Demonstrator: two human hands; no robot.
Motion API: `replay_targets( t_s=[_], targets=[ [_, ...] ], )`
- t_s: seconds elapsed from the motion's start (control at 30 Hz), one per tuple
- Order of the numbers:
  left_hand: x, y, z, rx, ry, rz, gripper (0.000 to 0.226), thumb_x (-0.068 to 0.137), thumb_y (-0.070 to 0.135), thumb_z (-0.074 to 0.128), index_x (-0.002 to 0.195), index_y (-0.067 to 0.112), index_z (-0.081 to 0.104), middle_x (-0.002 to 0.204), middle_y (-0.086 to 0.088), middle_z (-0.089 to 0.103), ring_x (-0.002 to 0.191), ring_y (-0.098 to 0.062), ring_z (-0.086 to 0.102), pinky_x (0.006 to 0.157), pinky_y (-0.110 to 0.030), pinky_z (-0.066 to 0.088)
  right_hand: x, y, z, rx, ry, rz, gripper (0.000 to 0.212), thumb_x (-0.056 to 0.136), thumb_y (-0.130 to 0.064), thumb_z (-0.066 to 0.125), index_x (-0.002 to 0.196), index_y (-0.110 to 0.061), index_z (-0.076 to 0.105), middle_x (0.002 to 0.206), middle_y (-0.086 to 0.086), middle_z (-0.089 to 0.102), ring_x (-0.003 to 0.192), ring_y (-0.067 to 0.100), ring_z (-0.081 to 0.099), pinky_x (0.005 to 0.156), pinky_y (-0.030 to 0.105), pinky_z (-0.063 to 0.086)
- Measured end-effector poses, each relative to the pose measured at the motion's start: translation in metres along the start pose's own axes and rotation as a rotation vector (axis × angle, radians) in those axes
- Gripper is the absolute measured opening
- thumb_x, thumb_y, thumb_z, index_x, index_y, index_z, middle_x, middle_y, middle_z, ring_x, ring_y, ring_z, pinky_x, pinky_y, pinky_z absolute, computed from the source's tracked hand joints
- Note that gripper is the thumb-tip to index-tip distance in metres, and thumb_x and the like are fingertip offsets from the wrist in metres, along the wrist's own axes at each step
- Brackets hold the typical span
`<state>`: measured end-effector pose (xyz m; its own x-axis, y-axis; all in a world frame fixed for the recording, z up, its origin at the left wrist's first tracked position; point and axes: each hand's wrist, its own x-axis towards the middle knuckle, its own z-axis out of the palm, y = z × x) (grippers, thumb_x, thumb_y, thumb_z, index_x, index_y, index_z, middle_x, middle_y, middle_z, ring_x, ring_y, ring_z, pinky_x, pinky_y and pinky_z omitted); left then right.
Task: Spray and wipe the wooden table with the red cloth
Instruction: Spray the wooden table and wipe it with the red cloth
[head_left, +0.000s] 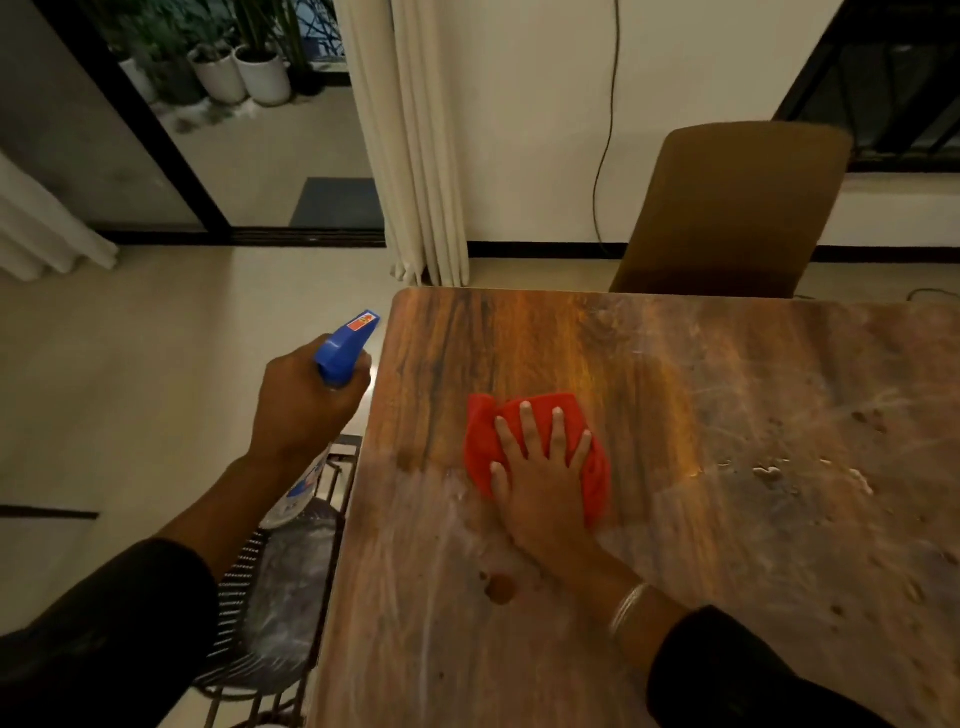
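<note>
Right now your right hand (540, 467) lies flat, fingers spread, pressed palm-down on the one red cloth (488, 441), which sits crumpled on the wooden table (675, 389) a little in from its left edge and about midway along the visible part of it. Four fingers and the thumb show on top of the cloth; red fabric pokes out to the left, right and beyond the fingertips. A metal bangle (627, 608) circles that wrist, just ahead of a dark sleeve (727, 670).

Your left hand (301, 405) is off the table, out past its left edge, wrapped closed around the neck of a single spray bottle (306, 483). Its blue trigger head (344, 348) points away and toward the table's far-left corner, with a small red label on the nozzle end; the pale bottle body hangs below your wrist.

On the tabletop you have a whitish, streaky film between the cloth and the near edge, and a scatter of pale crumbs and smears (769, 473) off to the right, well apart from the cloth.

One brown chair (737, 208) stands at the far side of the table. Below your left arm sits a wire-framed piece (244, 582) with something clear and crinkled in it; what it is you cannot tell. Through the glass door you can count at least two white plant pots (244, 73).
</note>
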<state>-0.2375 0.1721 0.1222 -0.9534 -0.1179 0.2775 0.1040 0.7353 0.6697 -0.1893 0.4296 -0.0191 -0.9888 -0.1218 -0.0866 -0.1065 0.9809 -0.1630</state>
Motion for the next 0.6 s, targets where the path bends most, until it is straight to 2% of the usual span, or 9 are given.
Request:
replay_targets(
  t_s=[0.07, 0.17, 0.23, 0.3, 0.37, 0.43, 0.5, 0.57, 0.6],
  targets=[
    [0.003, -0.008, -0.005, 0.024, -0.013, 0.008, 0.017, 0.091, 0.030, 0.065, 0.087, 0.014, 0.061, 0.066, -0.006, 0.065, 0.059, -0.023, 0.064, 0.061, -0.021, 0.049, 0.008, -0.062, 0.009, 0.034, -0.037, -0.135, 0.065, 0.104, -0.055, 0.034, 0.166, -0.035, 0.024, 0.176, 0.004, 0.012, 0.161, 0.045, 0.005, 0.121, 0.075, 0.003],
    [0.019, -0.007, -0.003, 0.016, -0.029, 0.033, 0.018, 0.092, 0.032, 0.064, 0.089, 0.014, 0.061, 0.066, -0.006, 0.065, 0.060, -0.023, 0.064, 0.063, -0.027, 0.053, 0.008, -0.138, 0.028, 0.056, -0.048, -0.308, 0.065, 0.106, -0.057, 0.035, 0.166, -0.035, 0.020, 0.177, 0.004, 0.010, 0.160, 0.045, 0.001, 0.121, 0.076, 0.008],
    [0.034, 0.002, 0.003, -0.033, -0.029, 0.074, 0.020, 0.090, 0.039, 0.062, 0.087, 0.019, 0.060, 0.063, 0.000, 0.062, 0.059, -0.016, 0.063, 0.063, -0.024, 0.053, 0.008, -0.149, 0.034, 0.035, -0.028, -0.385, 0.063, 0.106, -0.057, 0.034, 0.165, -0.036, 0.024, 0.177, 0.002, 0.011, 0.161, 0.044, 0.005, 0.122, 0.075, 0.013],
    [0.047, 0.017, 0.014, -0.090, -0.054, 0.134, 0.022, 0.088, 0.047, 0.060, 0.084, 0.026, 0.056, 0.061, 0.010, 0.057, 0.055, -0.005, 0.057, 0.059, -0.011, 0.044, 0.014, -0.118, 0.031, 0.045, 0.002, -0.404, 0.062, 0.106, -0.058, 0.032, 0.164, -0.038, 0.024, 0.176, 0.000, 0.012, 0.162, 0.040, 0.007, 0.122, 0.074, 0.010],
    [0.057, 0.033, 0.027, -0.133, -0.083, 0.176, 0.019, 0.088, 0.043, 0.062, 0.082, 0.027, 0.054, 0.060, 0.014, 0.053, 0.053, -0.001, 0.053, 0.057, -0.006, 0.038, 0.017, -0.058, 0.018, 0.023, 0.002, -0.296, 0.062, 0.106, -0.058, 0.034, 0.164, -0.040, 0.024, 0.176, -0.002, 0.015, 0.162, 0.037, 0.010, 0.121, 0.074, 0.011],
    [0.064, 0.048, 0.044, -0.171, -0.106, 0.190, 0.016, 0.088, 0.037, 0.068, 0.085, 0.027, 0.056, 0.062, 0.017, 0.053, 0.054, 0.001, 0.053, 0.059, -0.009, 0.039, 0.020, 0.016, 0.002, -0.041, 0.008, -0.093, 0.063, 0.104, -0.057, 0.036, 0.164, -0.042, 0.026, 0.175, -0.003, 0.018, 0.162, 0.035, 0.014, 0.119, 0.075, 0.013],
    [0.069, 0.065, 0.064, -0.218, -0.132, 0.208, 0.018, 0.087, 0.040, 0.069, 0.087, 0.027, 0.056, 0.062, 0.016, 0.055, 0.055, 0.000, 0.054, 0.061, -0.015, 0.041, 0.020, 0.081, -0.017, -0.018, 0.013, 0.150, 0.062, 0.106, -0.058, 0.030, 0.165, -0.043, 0.021, 0.176, -0.003, 0.013, 0.162, 0.035, 0.009, 0.122, 0.074, 0.010],
    [0.073, 0.084, 0.082, -0.239, -0.142, 0.220, 0.020, 0.084, 0.049, 0.064, 0.084, 0.031, 0.056, 0.061, 0.009, 0.057, 0.056, -0.006, 0.056, 0.060, -0.023, 0.046, 0.018, 0.102, -0.026, 0.043, 0.008, 0.331, 0.063, 0.107, -0.058, 0.020, 0.167, -0.042, 0.015, 0.177, -0.002, 0.006, 0.163, 0.035, 0.000, 0.124, 0.070, 0.004],
    [0.074, 0.093, 0.090, -0.235, -0.140, 0.233, 0.019, 0.084, 0.053, 0.061, 0.082, 0.036, 0.055, 0.060, 0.007, 0.057, 0.055, -0.008, 0.056, 0.058, -0.024, 0.047, 0.016, 0.094, -0.026, 0.062, 0.011, 0.362, 0.063, 0.106, -0.057, 0.020, 0.167, -0.040, 0.015, 0.177, -0.001, 0.006, 0.163, 0.036, 0.000, 0.125, 0.069, 0.002]
  ],
)
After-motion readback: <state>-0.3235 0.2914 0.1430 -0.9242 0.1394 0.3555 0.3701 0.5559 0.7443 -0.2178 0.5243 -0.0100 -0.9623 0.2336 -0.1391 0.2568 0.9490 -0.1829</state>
